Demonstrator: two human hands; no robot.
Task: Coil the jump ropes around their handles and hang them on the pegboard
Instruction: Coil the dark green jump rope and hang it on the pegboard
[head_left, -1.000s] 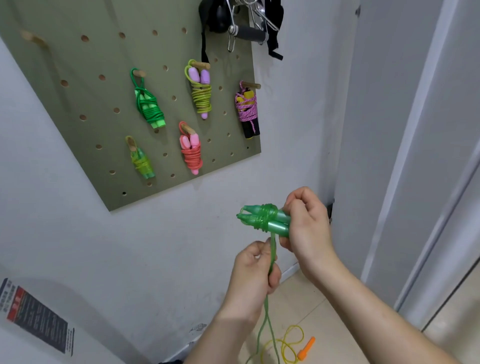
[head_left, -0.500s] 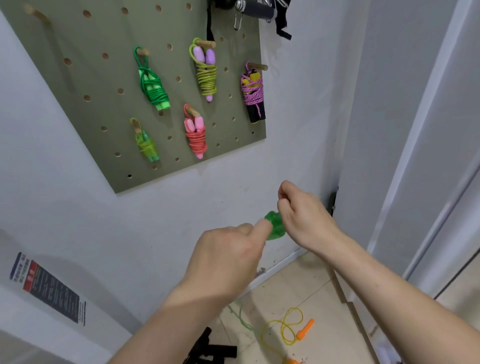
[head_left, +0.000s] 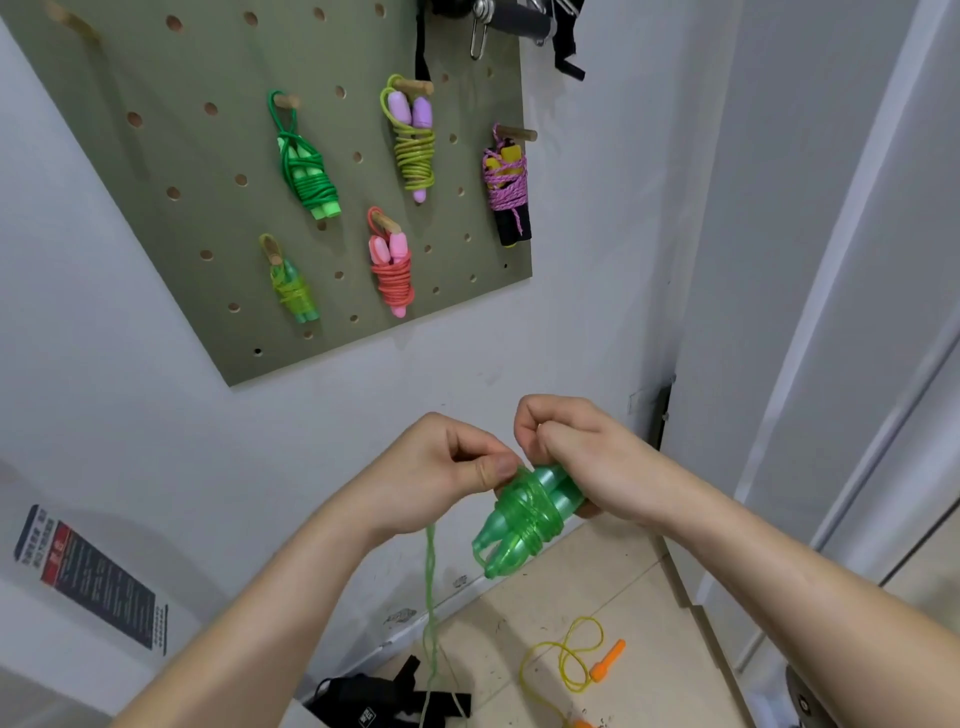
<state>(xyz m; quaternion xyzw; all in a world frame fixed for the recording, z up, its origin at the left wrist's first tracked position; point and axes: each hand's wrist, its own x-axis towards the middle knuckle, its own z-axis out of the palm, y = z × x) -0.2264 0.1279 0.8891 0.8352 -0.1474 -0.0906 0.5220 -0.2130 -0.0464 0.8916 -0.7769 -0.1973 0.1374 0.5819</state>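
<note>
My right hand (head_left: 587, 457) grips the two translucent green handles (head_left: 519, 519) of a jump rope, held side by side and tilted down to the left. Several turns of green rope are wound round them. My left hand (head_left: 441, 467) pinches the green rope (head_left: 430, 597) just left of the coil; the loose rope hangs from it to the floor. On the wall above, the olive pegboard (head_left: 156, 156) carries several coiled ropes on wooden pegs, among them a green one (head_left: 306, 171) and a pink one (head_left: 393, 270).
A yellow rope with orange handles (head_left: 576, 660) lies loose on the tiled floor below my hands. A black strap (head_left: 379, 701) lies by the baseboard. Black gear and a carabiner (head_left: 480, 26) hang at the board's top right. A white door frame (head_left: 831, 312) stands at right.
My left hand has carried the rope round the handles, from below them up to their left side. The coil has gained turns, and the handles now point down-left.
</note>
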